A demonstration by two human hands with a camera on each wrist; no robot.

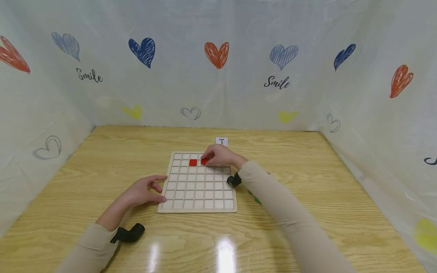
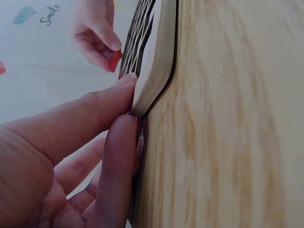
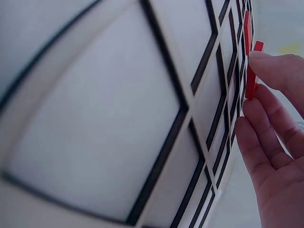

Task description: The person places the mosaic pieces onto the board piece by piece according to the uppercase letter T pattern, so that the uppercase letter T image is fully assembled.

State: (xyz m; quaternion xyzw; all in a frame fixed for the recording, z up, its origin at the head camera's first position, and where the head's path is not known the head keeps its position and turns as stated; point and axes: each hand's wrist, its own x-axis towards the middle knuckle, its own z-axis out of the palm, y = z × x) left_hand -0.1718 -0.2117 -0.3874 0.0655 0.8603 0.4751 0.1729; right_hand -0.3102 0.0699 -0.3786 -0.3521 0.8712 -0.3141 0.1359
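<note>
A pale wooden board [image 1: 197, 211] with a grid of square cells lies flat on the table. My right hand [image 1: 222, 155] pinches a red square tile [image 1: 204, 161] between thumb and fingers, over the board's far rows. In the right wrist view that held tile [image 3: 254, 71] is tilted, close to the grid. Left of it, another red tile [image 1: 193, 162] sits in a cell of the second row from the back. At the board's left side, my left hand [image 1: 145, 191] touches the edge with extended index finger and thumb, some fingers loosely bent beneath.
Behind the board lies a small printed card [image 1: 222, 141] with a grid pattern. Green pieces [image 1: 254, 197] show partly beside the board's right edge, mostly hidden by my right forearm. A white curtain [image 1: 218, 91] with printed hearts surrounds the wooden table [image 1: 136, 148].
</note>
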